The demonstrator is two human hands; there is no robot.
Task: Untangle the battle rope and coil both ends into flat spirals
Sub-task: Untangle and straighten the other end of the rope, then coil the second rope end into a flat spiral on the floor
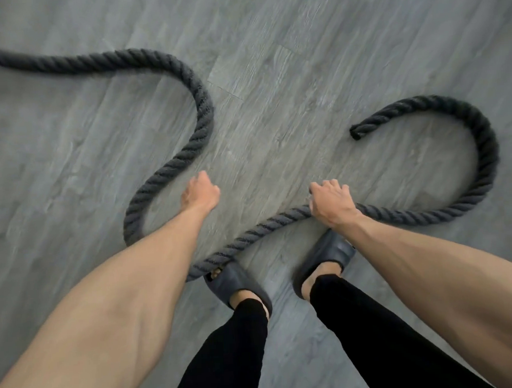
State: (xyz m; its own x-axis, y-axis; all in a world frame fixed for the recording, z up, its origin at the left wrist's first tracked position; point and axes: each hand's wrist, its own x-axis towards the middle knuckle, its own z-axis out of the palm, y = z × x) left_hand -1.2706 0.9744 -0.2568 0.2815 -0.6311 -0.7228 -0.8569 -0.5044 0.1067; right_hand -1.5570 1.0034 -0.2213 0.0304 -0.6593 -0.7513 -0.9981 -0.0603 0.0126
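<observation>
A thick dark grey battle rope [203, 107] snakes over the floor in wide bends. It enters from the far left, loops down past my left forearm, touches my left slipper and runs right. There it curls into an open hook that stops at a cut rope end [356, 131]. My left hand [202, 193] hovers inside the middle bend with its fingers curled and nothing in it. My right hand [331, 203] sits over the rope with bent fingers, and the rope passes under its palm. Whether it grips the rope is hidden.
Grey wood-look floor [302, 72] fills the view. My feet in dark slippers [238, 283] [326, 257] stand just behind the rope's lowest bend, with black trouser legs below. The rope's other end lies out of view to the left.
</observation>
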